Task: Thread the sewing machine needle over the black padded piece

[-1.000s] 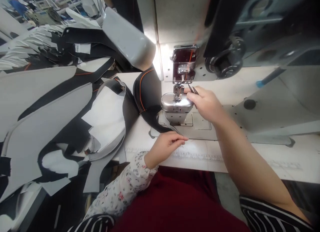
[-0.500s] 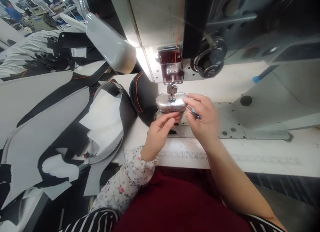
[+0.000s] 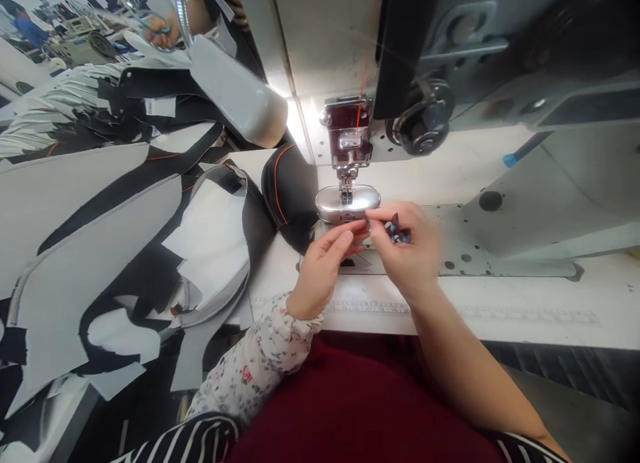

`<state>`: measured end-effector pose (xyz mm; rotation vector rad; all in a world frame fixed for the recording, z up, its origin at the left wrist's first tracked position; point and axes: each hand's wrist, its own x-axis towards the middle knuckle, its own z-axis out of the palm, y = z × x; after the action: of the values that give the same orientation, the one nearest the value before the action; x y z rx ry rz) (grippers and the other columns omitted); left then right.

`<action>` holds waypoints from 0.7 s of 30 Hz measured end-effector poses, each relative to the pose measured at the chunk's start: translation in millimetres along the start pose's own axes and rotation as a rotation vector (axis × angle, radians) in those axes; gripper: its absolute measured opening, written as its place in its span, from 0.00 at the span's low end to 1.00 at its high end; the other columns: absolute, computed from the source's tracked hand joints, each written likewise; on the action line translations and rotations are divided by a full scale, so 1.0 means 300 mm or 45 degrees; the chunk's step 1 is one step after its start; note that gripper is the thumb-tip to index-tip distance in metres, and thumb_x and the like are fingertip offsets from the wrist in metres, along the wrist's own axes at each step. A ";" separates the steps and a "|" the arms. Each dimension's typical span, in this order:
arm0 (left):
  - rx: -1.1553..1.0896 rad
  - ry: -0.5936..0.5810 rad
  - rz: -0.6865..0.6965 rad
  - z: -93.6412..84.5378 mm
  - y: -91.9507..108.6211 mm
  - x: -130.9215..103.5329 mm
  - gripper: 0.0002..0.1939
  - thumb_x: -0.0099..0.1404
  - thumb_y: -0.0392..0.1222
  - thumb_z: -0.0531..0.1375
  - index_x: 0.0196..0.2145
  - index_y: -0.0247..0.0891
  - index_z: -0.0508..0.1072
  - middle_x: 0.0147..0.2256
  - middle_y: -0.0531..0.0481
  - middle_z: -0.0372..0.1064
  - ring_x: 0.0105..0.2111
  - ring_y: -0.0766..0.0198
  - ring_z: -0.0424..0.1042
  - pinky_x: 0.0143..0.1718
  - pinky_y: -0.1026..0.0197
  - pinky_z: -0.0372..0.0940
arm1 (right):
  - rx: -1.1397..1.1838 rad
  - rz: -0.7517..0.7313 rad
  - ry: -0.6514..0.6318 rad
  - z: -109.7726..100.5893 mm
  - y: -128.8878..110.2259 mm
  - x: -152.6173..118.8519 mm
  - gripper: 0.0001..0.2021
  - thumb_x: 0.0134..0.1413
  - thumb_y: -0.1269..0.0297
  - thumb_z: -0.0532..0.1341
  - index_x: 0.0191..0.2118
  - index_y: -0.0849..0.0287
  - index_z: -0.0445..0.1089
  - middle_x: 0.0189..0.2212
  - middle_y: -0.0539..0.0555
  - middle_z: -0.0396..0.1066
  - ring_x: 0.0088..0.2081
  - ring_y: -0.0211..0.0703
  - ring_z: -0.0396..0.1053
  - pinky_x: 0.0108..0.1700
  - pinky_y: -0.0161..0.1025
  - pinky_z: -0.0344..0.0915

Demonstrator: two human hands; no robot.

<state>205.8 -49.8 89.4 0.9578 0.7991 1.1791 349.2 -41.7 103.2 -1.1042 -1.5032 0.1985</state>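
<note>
A sewing machine's rounded metal bed point(image 3: 327, 198) stands under the presser foot point(image 3: 347, 184) and needle area. Just in front of it my left hand point(image 3: 323, 266) has its thumb and fingers pressed together; whatever may be between them is too small to make out. My right hand point(image 3: 413, 253) is closed, with small blue-and-dark thread snips point(image 3: 399, 235) tucked in the palm. Its thumb and index finger pinch close to the left fingertips, at the bed's front right. Orange thread point(image 3: 359, 96) runs down the machine head.
A black piece with orange stitching point(image 3: 293, 190) rests left of the bed. Grey and black cut panels point(image 3: 55, 276) pile up at left. A lamp point(image 3: 240, 93) hangs above them. Behind it a co-worker's hand point(image 3: 167, 33) holds scissors. A ruler strip point(image 3: 370, 310) lines the table's front.
My right hand has come down from the top of the bed and its fingertips now meet the left ones. The snips have turned in its palm. A co-worker's hands have appeared at upper left.
</note>
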 end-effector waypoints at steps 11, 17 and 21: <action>-0.123 0.251 -0.165 0.018 0.009 0.030 0.19 0.54 0.42 0.74 0.44 0.36 0.80 0.33 0.53 0.78 0.32 0.70 0.76 0.36 0.69 0.74 | 0.071 -0.043 -0.312 0.001 0.002 -0.151 0.09 0.53 0.77 0.62 0.41 0.60 0.67 0.41 0.50 0.72 0.45 0.39 0.71 0.47 0.34 0.68; -0.097 0.223 -0.189 -0.022 0.012 0.023 0.13 0.59 0.40 0.70 0.42 0.37 0.78 0.24 0.60 0.65 0.28 0.72 0.70 0.42 0.63 0.76 | -0.315 0.385 -0.437 -0.171 0.117 -0.240 0.16 0.55 0.69 0.65 0.50 0.64 0.70 0.41 0.58 0.71 0.45 0.53 0.67 0.44 0.47 0.70; -0.104 0.223 -0.226 -0.012 0.018 0.006 0.09 0.63 0.38 0.67 0.43 0.38 0.77 0.23 0.61 0.58 0.24 0.76 0.62 0.40 0.66 0.76 | -0.312 0.349 -0.378 -0.305 0.205 -0.327 0.24 0.53 0.69 0.68 0.57 0.65 0.70 0.53 0.61 0.70 0.55 0.52 0.65 0.58 0.47 0.67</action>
<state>201.0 -46.8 93.0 0.7081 0.9488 1.1419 443.2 -120.2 20.9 -1.5316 -1.6640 0.3886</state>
